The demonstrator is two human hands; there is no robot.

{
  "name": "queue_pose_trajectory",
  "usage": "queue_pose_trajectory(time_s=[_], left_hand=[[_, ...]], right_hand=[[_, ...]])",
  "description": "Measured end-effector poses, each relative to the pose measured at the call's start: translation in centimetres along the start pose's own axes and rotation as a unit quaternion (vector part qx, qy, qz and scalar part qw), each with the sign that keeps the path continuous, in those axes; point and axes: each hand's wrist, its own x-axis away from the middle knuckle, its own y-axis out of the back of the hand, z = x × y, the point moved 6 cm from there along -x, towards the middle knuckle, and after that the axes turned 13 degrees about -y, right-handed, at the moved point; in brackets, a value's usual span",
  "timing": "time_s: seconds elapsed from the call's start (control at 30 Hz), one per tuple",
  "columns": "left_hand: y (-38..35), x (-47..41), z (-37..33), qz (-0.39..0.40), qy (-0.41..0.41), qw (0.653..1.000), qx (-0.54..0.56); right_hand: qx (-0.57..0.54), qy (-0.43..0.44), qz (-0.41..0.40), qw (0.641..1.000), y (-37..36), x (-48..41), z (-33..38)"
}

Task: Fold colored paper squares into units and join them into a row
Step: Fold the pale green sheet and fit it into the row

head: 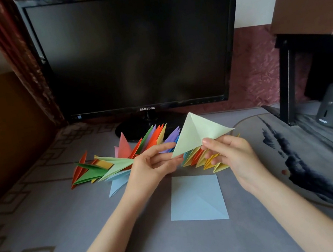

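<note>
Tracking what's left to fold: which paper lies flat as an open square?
The light blue square, lying apart, unfolded; the pale green sheet is held folded, the rest are pointed units.

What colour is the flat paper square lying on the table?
The square is light blue; head view.

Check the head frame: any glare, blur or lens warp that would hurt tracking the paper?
Head view: wide-angle warp bows the monitor frame; light is dim and soft, darkest at the left; its dark screen shows only faint reflections, no hard glare; the pale green paper, the left hand, the right hand and the blue square look sharp, no motion smear.
</note>
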Motion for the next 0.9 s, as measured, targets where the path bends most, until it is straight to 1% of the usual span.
queue_pose_trajectory(time_s=[0.07, 0.13, 0.23, 0.3, 0.37, 0.57, 0.73, 0.9], left_hand=[[-0.4, 0.0, 0.0, 0.019, 0.002, 1.0, 0.021], [-0.5, 0.1, 0.0, 0.021, 0.006, 0.999, 0.033], [-0.6, 0.2, 0.0, 0.014, 0.007, 1.0, 0.01], [-0.5, 0.2, 0.0, 0.012, -0.002, 1.0, -0.016], [-0.4, 0.1, 0.1, 0.006, -0.005, 1.0, -0.024], [0.2, -0.2, 0.3, -0.023, -0.015, 0.999, -0.023], [0.4, -0.1, 0.3, -0.021, -0.017, 0.999, -0.035], [0.7, -0.1, -0.2, -0.032, -0.021, 0.999, -0.023]], right_hand=[[0.018, 0.005, 0.014, 1.0, -0.5, 0.2, 0.0], [0.034, 0.006, 0.035, 0.999, -1.1, 0.4, 0.0], [0.071, 0.002, 0.073, 0.995, -2.3, 0.9, -0.4], [0.095, 0.006, 0.084, 0.992, -2.8, 1.0, -0.6], [0.097, 0.011, 0.075, 0.992, -2.9, 1.0, -0.5], [0.035, 0.021, 0.038, 0.998, -1.4, 0.5, -0.1], [0.024, 0.017, 0.028, 0.999, -1.1, 0.4, -0.1], [0.024, 0.016, 0.026, 0.999, -1.0, 0.5, 0.1]])
